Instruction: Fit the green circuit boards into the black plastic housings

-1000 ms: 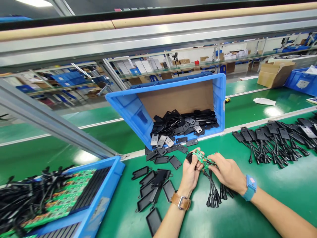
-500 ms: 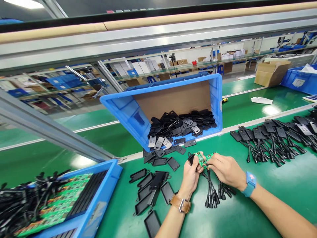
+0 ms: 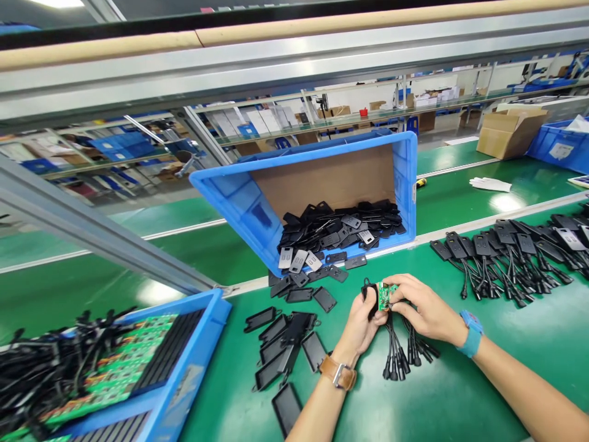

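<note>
My left hand [image 3: 360, 323] is closed around a small black plastic case [image 3: 370, 301] with a loop at its top. Against the right side of this case stands a green circuit board [image 3: 383, 297], pinched by the fingers of my right hand [image 3: 421, 308]. Below the boards hang black cables [image 3: 396, 357] with plug ends, in two bunches; the right hand hides part of where they join. More green board shows under the right fingertips. Left of my hands, several open black case shells [image 3: 314, 351] lie on the green bench [image 3: 354, 408].
A tipped blue bin [image 3: 413, 190] holds many flat black covers [image 3: 340, 227], some spilling out in front. At the left, a blue tray [image 3: 202, 350] carries circuit boards with cables. Cabled black units [image 3: 483, 245] lie in rows at the right. A white glove [image 3: 490, 184] rests behind.
The circuit board has come closer to the black case and turned more upright. My left hand has rotated the case upright, and both hands are nearer together.
</note>
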Demonstrator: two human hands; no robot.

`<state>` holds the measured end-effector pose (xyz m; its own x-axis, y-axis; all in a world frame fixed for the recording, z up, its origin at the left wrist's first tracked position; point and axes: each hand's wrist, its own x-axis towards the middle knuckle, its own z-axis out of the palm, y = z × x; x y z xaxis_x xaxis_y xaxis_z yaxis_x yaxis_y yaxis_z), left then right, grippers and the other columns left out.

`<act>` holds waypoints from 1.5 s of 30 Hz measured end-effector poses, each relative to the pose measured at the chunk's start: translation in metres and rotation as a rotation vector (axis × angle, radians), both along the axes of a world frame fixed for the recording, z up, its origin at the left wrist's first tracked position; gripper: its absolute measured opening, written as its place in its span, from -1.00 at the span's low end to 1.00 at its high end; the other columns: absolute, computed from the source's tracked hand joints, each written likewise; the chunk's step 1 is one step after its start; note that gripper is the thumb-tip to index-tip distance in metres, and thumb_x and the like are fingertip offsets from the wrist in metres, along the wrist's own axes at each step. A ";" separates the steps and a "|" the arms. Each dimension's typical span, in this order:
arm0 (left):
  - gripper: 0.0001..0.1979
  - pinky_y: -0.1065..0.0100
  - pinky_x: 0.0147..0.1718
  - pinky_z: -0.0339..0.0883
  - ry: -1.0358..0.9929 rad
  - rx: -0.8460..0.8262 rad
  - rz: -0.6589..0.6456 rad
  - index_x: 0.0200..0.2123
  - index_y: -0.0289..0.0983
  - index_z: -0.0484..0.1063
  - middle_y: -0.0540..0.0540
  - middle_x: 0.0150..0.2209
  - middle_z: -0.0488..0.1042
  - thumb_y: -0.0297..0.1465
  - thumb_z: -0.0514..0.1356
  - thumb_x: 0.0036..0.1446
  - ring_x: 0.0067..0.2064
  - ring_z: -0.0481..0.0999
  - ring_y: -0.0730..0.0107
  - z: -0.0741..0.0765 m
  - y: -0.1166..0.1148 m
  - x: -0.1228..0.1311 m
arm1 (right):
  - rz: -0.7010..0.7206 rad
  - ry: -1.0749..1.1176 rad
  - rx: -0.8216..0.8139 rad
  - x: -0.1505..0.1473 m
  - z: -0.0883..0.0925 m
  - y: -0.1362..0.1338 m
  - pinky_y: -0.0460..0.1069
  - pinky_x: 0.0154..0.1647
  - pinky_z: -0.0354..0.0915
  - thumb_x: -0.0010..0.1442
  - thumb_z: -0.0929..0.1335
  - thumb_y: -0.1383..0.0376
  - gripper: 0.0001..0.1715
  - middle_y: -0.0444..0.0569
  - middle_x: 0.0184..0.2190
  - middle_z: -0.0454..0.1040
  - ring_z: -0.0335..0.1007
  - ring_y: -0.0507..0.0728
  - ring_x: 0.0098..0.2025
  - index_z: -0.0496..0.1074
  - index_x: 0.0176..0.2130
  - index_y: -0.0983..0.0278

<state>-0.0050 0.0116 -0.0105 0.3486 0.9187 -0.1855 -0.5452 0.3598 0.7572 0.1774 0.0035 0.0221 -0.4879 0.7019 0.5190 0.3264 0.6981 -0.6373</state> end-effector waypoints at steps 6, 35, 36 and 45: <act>-0.52 0.49 -0.59 0.13 -0.112 -0.133 0.013 -0.32 -0.35 0.44 -0.05 -0.47 0.39 0.01 0.18 0.19 -0.54 0.27 0.55 0.000 -0.001 0.005 | -0.105 -0.018 0.125 -0.004 -0.002 -0.004 0.26 0.19 0.28 0.34 0.26 0.45 -0.86 0.13 0.07 0.39 0.21 0.25 0.22 0.37 -0.19 0.26; -0.58 0.35 -0.31 0.38 -0.044 -0.118 0.208 -0.27 -0.36 0.51 -0.09 -0.36 0.51 -0.08 0.36 0.04 -0.36 0.44 0.42 0.002 -0.010 0.017 | -0.160 -0.283 0.317 -0.015 -0.023 -0.008 0.33 0.21 0.31 0.29 0.21 0.52 -0.73 0.21 0.18 0.35 0.15 0.31 0.28 0.41 -0.10 0.34; -0.58 0.35 -0.31 0.38 -0.050 -0.122 0.209 -0.27 -0.36 0.50 -0.08 -0.37 0.51 -0.09 0.36 0.04 -0.37 0.44 0.44 0.001 -0.010 0.017 | -0.164 -0.287 0.319 -0.015 -0.023 -0.008 0.32 0.20 0.32 0.28 0.21 0.53 -0.73 0.22 0.18 0.36 0.16 0.30 0.28 0.41 -0.11 0.34; -0.58 0.36 -0.30 0.37 -0.056 -0.135 0.219 -0.26 -0.36 0.49 -0.09 -0.34 0.51 -0.09 0.35 0.06 -0.34 0.43 0.44 0.000 -0.010 0.019 | -0.159 -0.335 0.298 -0.019 -0.023 -0.009 0.33 0.21 0.32 0.26 0.20 0.55 -0.71 0.24 0.17 0.36 0.14 0.31 0.29 0.42 -0.12 0.37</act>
<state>0.0140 0.0017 -0.0109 0.1569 0.9419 -0.2971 -0.6613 0.3236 0.6767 0.1588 -0.0058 -0.0010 -0.5614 0.6258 0.5415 0.5976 0.7592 -0.2578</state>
